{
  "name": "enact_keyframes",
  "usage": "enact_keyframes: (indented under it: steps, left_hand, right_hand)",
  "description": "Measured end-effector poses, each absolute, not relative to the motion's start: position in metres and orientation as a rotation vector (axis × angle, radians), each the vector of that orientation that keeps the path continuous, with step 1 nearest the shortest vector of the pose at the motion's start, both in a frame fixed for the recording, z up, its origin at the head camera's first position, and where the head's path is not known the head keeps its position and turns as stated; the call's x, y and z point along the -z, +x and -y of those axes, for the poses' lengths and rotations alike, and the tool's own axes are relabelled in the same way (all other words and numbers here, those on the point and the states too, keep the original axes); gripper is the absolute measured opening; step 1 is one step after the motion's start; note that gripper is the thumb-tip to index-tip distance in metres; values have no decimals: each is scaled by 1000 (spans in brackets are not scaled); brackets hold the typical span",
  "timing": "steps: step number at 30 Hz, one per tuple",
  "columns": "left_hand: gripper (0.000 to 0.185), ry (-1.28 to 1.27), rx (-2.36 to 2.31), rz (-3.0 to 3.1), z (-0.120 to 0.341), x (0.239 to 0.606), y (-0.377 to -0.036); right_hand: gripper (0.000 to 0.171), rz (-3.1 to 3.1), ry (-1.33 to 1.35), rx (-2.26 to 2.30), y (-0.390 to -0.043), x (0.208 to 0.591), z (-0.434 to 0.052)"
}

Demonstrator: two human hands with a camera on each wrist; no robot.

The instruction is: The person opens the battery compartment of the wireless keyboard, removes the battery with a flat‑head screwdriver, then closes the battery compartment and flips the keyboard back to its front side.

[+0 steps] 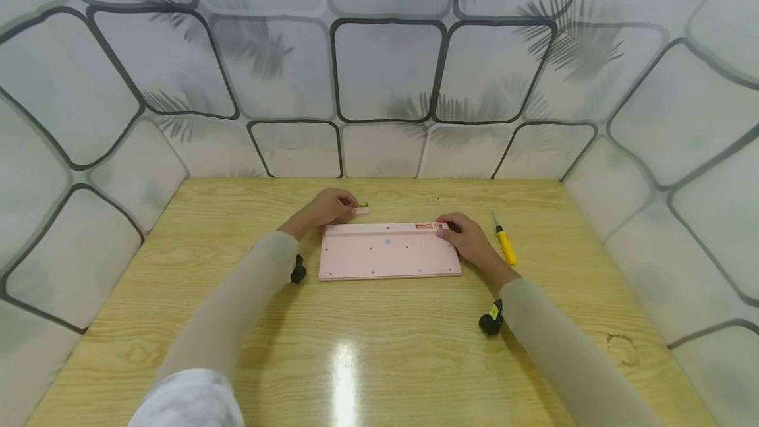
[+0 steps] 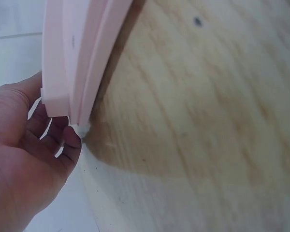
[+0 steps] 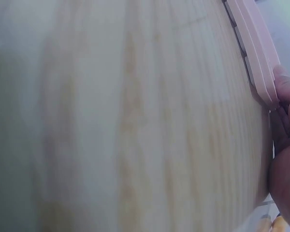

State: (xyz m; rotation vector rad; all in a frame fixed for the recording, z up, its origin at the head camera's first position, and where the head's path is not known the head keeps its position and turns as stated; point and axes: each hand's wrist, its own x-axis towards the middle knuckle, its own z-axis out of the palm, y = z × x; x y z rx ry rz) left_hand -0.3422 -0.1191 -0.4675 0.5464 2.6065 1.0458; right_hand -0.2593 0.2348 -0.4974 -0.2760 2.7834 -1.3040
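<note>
A pink keyboard (image 1: 389, 251) is laid face down in the middle of the wooden table (image 1: 379, 348), with its underside turned up and an open slot at its far edge. The left hand (image 1: 325, 207) is placed just beyond the far left corner of the keyboard. Its fingers are curled together, and a small green-tipped object (image 1: 362, 204) is pinched at their tips; what this object is cannot be told. A small pink piece (image 1: 362, 211) is seen on the table just beside these fingertips.

The right hand (image 1: 468, 237) is rested on the far right corner of the keyboard. In the right wrist view, the edge of the keyboard is gripped by the curled fingers (image 3: 282, 82).

A yellow-handled screwdriver (image 1: 505, 242) is laid on the table just to the right of the right hand, not touched by it. The table is enclosed by patterned white walls (image 1: 385, 71).
</note>
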Motion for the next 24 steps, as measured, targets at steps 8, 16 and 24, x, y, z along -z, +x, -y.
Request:
enact_keyframes:
  steps: [8, 16, 24]
  left_hand:
    - [22, 596, -1090, -2579, 114, 458, -338]
    - [22, 666, -1145, -2553, 102, 445, -333]
    - [20, 744, -1155, -2518, 84, 435, -329]
  right_hand:
    - [29, -2785, -255, 1299, -260, 499, -235]
    - [31, -2784, -252, 1293, -261, 499, -236]
    - [30, -2780, -258, 1292, -260, 498, -236]
